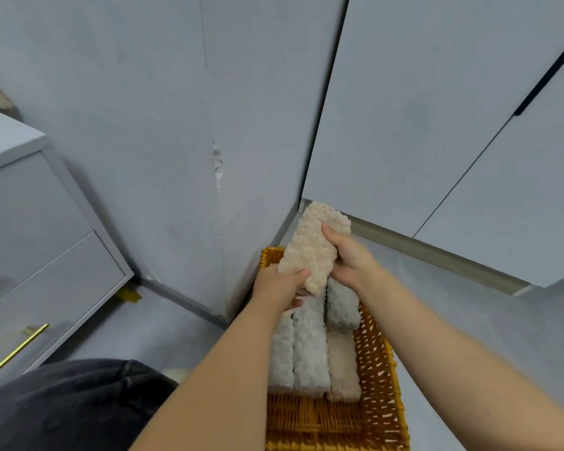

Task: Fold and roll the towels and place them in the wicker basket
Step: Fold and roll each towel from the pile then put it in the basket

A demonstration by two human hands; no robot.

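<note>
A grey drawer unit [39, 242] with a brass handle [13, 353] stands at left. The left grip [275, 288] curls round the near end of a rolled beige towel [313, 245]; the right grip [349, 255] clasps its far side, holding it tilted above rolled grey towels [310, 353] and another beige roll [342, 362] packed in the wicker basket [378, 369] on the floor. Pale cabinet doors [437, 125] rise at right.

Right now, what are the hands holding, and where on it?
One rolled beige towel, held over the wicker basket: left hand grips its near end, right hand grips its right side.
</note>
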